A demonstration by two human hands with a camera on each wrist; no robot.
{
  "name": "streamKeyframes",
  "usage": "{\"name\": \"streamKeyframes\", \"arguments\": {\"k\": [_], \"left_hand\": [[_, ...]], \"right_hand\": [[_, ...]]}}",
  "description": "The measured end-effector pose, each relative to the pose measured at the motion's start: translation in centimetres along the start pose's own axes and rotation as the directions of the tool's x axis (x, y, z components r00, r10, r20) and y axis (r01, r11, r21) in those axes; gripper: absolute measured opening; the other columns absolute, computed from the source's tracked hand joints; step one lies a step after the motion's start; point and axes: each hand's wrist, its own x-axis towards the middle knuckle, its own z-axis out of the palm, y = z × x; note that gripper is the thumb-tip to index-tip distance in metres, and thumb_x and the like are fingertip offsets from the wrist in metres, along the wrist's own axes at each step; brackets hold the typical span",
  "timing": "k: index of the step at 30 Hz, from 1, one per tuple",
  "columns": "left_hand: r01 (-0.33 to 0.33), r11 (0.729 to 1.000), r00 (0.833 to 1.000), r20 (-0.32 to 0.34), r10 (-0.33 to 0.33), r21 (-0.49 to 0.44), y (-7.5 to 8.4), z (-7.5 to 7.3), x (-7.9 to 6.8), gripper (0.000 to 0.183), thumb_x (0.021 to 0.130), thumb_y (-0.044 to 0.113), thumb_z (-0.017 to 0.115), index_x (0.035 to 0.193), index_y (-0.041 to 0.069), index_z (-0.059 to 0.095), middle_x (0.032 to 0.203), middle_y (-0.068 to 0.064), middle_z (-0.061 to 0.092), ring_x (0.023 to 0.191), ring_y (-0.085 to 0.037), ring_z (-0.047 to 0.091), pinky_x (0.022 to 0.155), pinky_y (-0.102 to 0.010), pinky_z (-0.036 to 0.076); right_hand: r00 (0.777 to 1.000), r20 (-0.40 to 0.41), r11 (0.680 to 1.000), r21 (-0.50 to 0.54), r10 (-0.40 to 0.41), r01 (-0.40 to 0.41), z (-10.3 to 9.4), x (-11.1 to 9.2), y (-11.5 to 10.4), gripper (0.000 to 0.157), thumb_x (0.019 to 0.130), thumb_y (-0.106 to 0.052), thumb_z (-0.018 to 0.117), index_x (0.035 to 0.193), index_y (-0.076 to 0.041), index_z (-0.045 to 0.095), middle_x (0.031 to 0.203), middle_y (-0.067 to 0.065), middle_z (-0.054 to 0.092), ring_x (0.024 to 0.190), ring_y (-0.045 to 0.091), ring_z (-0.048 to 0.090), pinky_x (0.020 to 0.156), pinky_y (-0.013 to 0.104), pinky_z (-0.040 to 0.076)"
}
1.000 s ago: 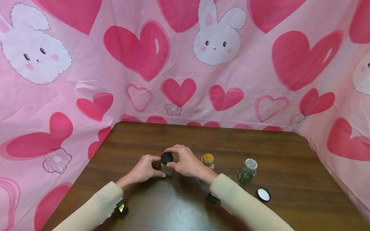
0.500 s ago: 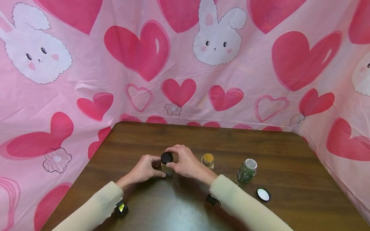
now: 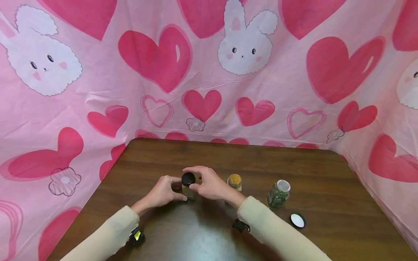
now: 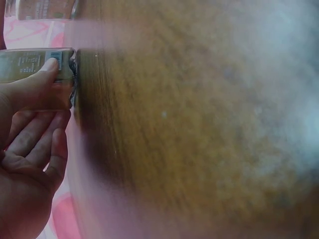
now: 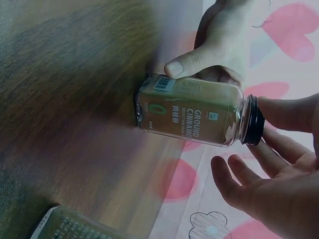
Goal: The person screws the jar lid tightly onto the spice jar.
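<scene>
A square glass spice jar [image 5: 189, 112], labelled ground cinnamon and filled with brown powder, stands upright on the table with its black screw cap [image 3: 188, 179] on. My left hand [image 3: 161, 191] grips the lower body, its thumb lying over the label's barcode in both wrist views. From the other side my right hand [image 3: 210, 185] pinches the cap between thumb and forefinger. Its other fingers are curled loosely away from the glass, as the right wrist view shows. In the left wrist view only the jar's lower part [image 4: 30, 64] appears.
Right of my hands stands an uncapped jar of yellow powder [image 3: 235, 180], partly behind the right forearm. Farther right are a jar of green dried herbs [image 3: 278, 195] with a perforated top and a loose black cap [image 3: 298, 220], white inside up. A heart-print cloth [image 3: 196, 72] surrounds the brown table [image 3: 261, 157].
My right hand's fingers have shifted slightly to the left around the cap. The left hand and the jar stay in place.
</scene>
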Motion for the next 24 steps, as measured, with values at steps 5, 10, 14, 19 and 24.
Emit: {"name": "streamKeyframes", "arguments": {"k": [5, 10, 14, 19, 24], "left_hand": [[0.007, 1.0, 1.0, -0.001, -0.007, 0.003, 0.05, 0.06, -0.02, 0.035, 0.076, 0.015, 0.097, 0.107, 0.015, 0.08, 0.084, 0.01, 0.07, 0.076, -0.013, 0.064, 0.071, -0.03, 0.054], [0.007, 1.0, 1.0, -0.003, -0.007, 0.001, 0.1, 0.06, 0.03, 0.034, 0.076, 0.014, 0.097, 0.106, 0.014, 0.079, 0.082, 0.01, 0.069, 0.075, -0.013, 0.063, 0.07, -0.03, 0.053], [0.002, 1.0, 1.0, -0.003, -0.002, 0.004, 0.1, 0.07, 0.06, 0.034, 0.076, 0.014, 0.097, 0.106, 0.014, 0.079, 0.082, 0.01, 0.069, 0.075, -0.013, 0.063, 0.07, -0.03, 0.053], [0.004, 1.0, 1.0, -0.01, -0.004, 0.007, 0.1, 0.05, 0.07, 0.035, 0.076, 0.014, 0.097, 0.105, 0.014, 0.079, 0.081, 0.01, 0.069, 0.075, -0.013, 0.063, 0.071, -0.03, 0.053], [0.005, 1.0, 1.0, -0.012, -0.005, 0.01, 0.12, 0.04, 0.06, 0.034, 0.075, 0.014, 0.097, 0.105, 0.014, 0.079, 0.081, 0.01, 0.069, 0.075, -0.013, 0.063, 0.071, -0.031, 0.053]], "right_hand": [[1.0, -0.012, 1.0, -0.014, 0.001, -0.002, 0.13, 0.1, -0.04, 0.046, 0.093, 0.004, 0.074, 0.137, -0.007, 0.068, 0.137, 0.008, 0.066, 0.126, 0.025, 0.059, 0.102, 0.046, 0.051], [1.0, -0.016, 1.0, -0.019, -0.006, 0.006, 0.19, 0.17, 0.02, 0.044, 0.093, 0.005, 0.074, 0.135, -0.006, 0.069, 0.137, 0.009, 0.066, 0.126, 0.027, 0.058, 0.102, 0.049, 0.051], [1.0, -0.019, 1.0, -0.028, -0.008, 0.007, 0.26, 0.19, 0.05, 0.043, 0.093, 0.005, 0.074, 0.135, -0.006, 0.07, 0.136, 0.009, 0.066, 0.125, 0.027, 0.059, 0.102, 0.049, 0.051], [0.999, -0.029, 0.999, -0.051, -0.016, 0.015, 0.39, 0.3, 0.15, 0.043, 0.093, 0.004, 0.075, 0.134, -0.007, 0.07, 0.135, 0.009, 0.067, 0.122, 0.026, 0.06, 0.099, 0.048, 0.052], [0.999, -0.033, 0.997, -0.071, -0.017, 0.014, 0.48, 0.31, 0.16, 0.044, 0.093, 0.004, 0.076, 0.135, -0.007, 0.07, 0.135, 0.009, 0.067, 0.119, 0.025, 0.06, 0.097, 0.045, 0.052]]}}
